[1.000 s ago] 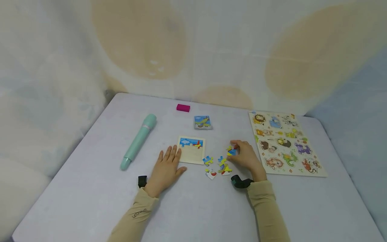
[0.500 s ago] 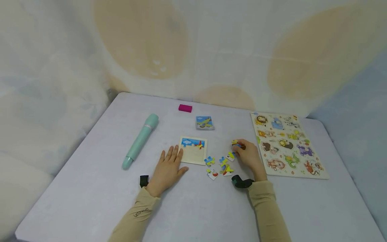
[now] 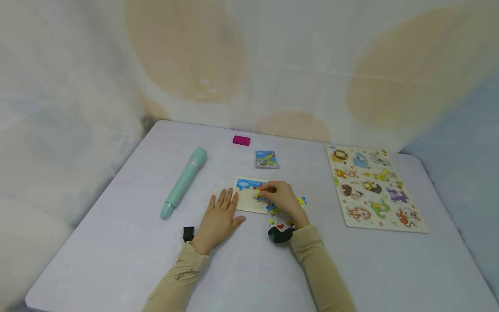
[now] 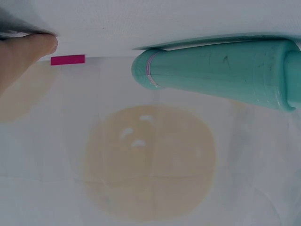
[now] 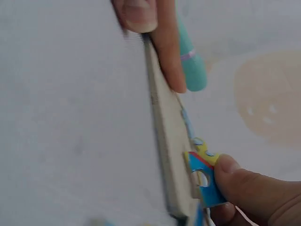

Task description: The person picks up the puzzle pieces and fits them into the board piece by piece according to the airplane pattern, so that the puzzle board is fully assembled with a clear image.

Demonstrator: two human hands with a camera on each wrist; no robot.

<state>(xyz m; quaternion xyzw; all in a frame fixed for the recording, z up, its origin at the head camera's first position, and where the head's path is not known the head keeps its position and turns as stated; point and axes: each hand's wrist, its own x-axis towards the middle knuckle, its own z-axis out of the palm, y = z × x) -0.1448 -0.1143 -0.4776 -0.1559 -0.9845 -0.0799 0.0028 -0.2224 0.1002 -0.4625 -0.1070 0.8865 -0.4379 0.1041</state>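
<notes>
My left hand [image 3: 219, 219] lies flat with straight fingers, fingertips at the left edge of a small wooden puzzle tray [image 3: 246, 205]. Blue sky pieces and part of a red plane fill the tray's top row; its lower part is bare wood. Over the tray's right side, my right hand [image 3: 283, 200] pinches a blue and yellow jigsaw piece [image 5: 205, 176] between thumb and fingers. Several loose jigsaw pieces [image 3: 280, 225] lie right of the tray, partly hidden under the right hand and wrist.
A mint-green microphone-shaped stick [image 3: 184, 182] lies left of the tray. Behind it are a magenta block [image 3: 241, 140] and a small airplane picture card [image 3: 267, 159]. At the right lies a large animal puzzle board [image 3: 376, 190]. Cloth hangs along the table's back.
My right hand has picked up a jigsaw piece from the loose ones and moved left with it, over the tray. The left hand stays in place against the tray.
</notes>
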